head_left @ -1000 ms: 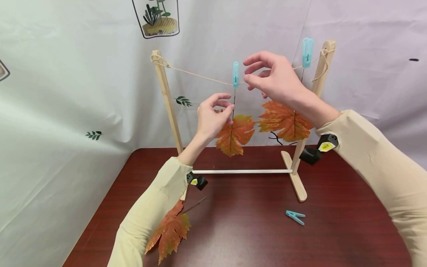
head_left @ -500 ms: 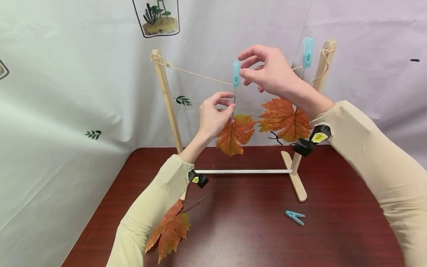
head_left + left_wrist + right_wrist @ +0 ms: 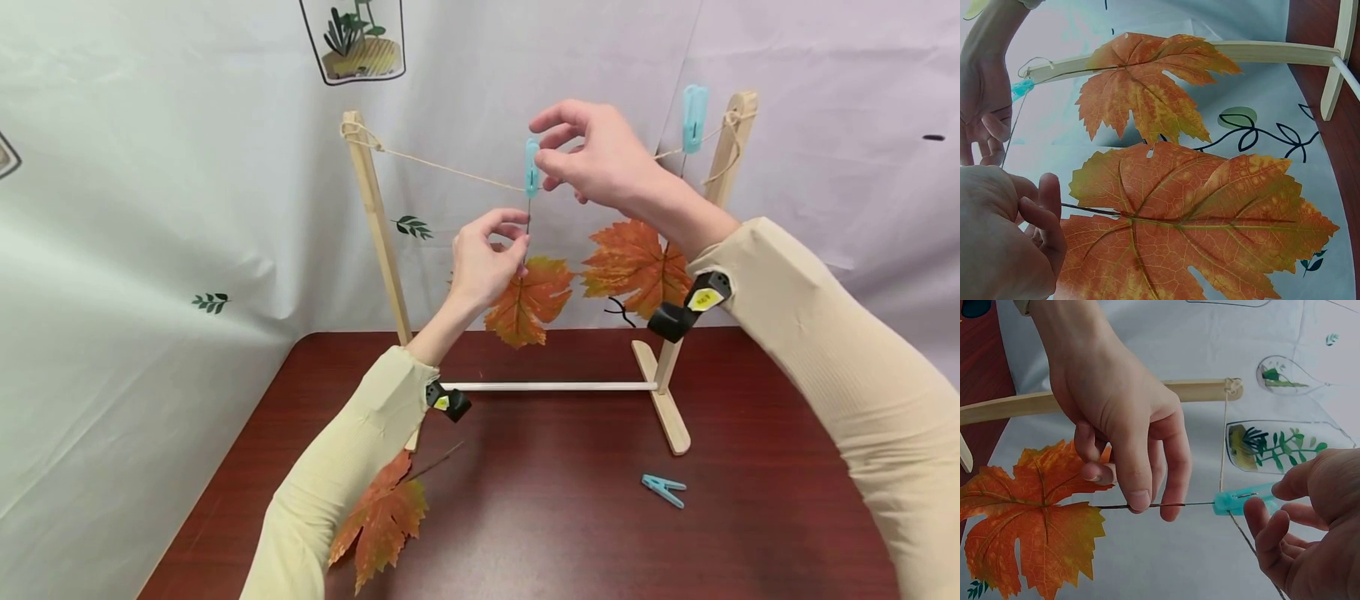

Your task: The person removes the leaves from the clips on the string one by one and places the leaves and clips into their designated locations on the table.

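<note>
My left hand [image 3: 483, 258] pinches the thin stem of an orange leaf [image 3: 528, 302] between thumb and fingers, just below a blue clothespin [image 3: 531, 171] on the string. In the right wrist view, the stem [image 3: 1200, 504] runs from the leaf [image 3: 1041, 512] past my left hand [image 3: 1122, 425] to the clothespin [image 3: 1229, 501]. My right hand [image 3: 607, 158] is at the clothespin's right side, fingers loosely bent and apart, thumb tip at its upper part; firm contact cannot be told. A second leaf [image 3: 637, 267] hangs at right from another clothespin [image 3: 694, 121].
The string [image 3: 450, 171] spans two wooden posts [image 3: 378, 225], joined low down by a white rod [image 3: 555, 386]. On the dark red table [image 3: 540, 517] lie a loose blue clothespin [image 3: 663, 490] at right and a leaf [image 3: 386, 517] at front left. A printed white cloth [image 3: 225, 167] hangs behind.
My right hand has moved left to the middle clothespin, its thumb now overlapping it. My left hand has shifted slightly right, still at the stem.
</note>
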`<move>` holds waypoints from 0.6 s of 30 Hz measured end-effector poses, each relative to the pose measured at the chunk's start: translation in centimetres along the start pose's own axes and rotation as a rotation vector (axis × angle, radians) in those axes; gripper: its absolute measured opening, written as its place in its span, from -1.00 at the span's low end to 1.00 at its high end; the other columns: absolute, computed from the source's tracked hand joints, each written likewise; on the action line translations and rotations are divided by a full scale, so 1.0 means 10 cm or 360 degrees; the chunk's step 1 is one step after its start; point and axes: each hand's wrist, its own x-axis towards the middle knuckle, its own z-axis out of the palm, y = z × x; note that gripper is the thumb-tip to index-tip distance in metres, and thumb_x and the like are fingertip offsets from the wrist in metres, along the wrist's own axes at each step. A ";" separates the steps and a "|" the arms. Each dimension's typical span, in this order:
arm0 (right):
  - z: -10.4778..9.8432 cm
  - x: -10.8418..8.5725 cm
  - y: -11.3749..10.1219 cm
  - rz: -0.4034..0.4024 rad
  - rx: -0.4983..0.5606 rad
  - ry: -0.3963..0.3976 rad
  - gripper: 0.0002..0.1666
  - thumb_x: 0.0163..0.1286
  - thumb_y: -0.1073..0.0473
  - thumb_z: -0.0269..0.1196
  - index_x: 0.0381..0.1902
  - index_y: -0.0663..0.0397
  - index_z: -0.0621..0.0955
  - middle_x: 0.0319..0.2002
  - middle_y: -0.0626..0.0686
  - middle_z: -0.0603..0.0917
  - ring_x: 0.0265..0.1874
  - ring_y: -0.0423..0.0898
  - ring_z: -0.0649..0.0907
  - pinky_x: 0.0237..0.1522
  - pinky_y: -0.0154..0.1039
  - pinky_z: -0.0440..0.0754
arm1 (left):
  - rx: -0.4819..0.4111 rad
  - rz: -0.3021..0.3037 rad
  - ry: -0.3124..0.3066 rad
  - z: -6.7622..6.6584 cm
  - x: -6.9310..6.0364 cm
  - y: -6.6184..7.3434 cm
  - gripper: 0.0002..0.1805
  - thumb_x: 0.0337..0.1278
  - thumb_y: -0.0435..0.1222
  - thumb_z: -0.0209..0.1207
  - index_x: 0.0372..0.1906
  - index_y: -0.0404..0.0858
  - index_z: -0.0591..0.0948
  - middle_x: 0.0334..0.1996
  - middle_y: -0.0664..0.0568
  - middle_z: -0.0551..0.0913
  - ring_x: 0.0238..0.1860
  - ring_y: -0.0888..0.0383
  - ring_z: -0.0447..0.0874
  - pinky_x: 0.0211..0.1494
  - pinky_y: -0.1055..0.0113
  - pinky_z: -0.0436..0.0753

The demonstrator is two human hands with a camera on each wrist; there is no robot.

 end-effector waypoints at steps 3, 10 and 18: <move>0.01 0.02 0.00 0.0015 -0.0013 -0.0007 -0.52 0.51 0.17 0.13 0.34 0.13 0.46 0.17 0.19 0.53 -0.24 -0.04 0.69 -0.55 -0.35 0.50 | 0.0005 0.0008 -0.0001 -0.01 0.00 0.01 -0.80 0.26 -0.42 0.26 -0.03 -0.31 0.70 -0.35 -0.05 0.65 -0.64 0.03 0.65 -0.62 0.36 0.55; 0.02 0.04 -0.01 0.0051 0.0005 -0.0016 -0.52 0.52 0.18 0.12 0.34 0.15 0.47 0.14 0.18 0.53 -0.27 -0.08 0.68 -0.55 -0.34 0.48 | 0.0004 0.0045 -0.0022 -0.02 -0.01 0.00 -0.81 0.27 -0.43 0.26 -0.04 -0.30 0.71 -0.33 -0.05 0.65 -0.66 0.00 0.63 -0.65 0.38 0.50; 0.01 0.06 -0.03 0.0120 0.0002 -0.0021 -0.50 0.51 0.15 0.13 0.33 0.21 0.49 0.07 0.15 0.56 -0.22 -0.06 0.67 -0.53 -0.37 0.47 | -0.0001 0.0056 -0.0018 -0.02 -0.02 -0.01 -0.81 0.26 -0.43 0.26 -0.05 -0.30 0.72 -0.34 -0.05 0.65 -0.66 -0.03 0.63 -0.66 0.39 0.49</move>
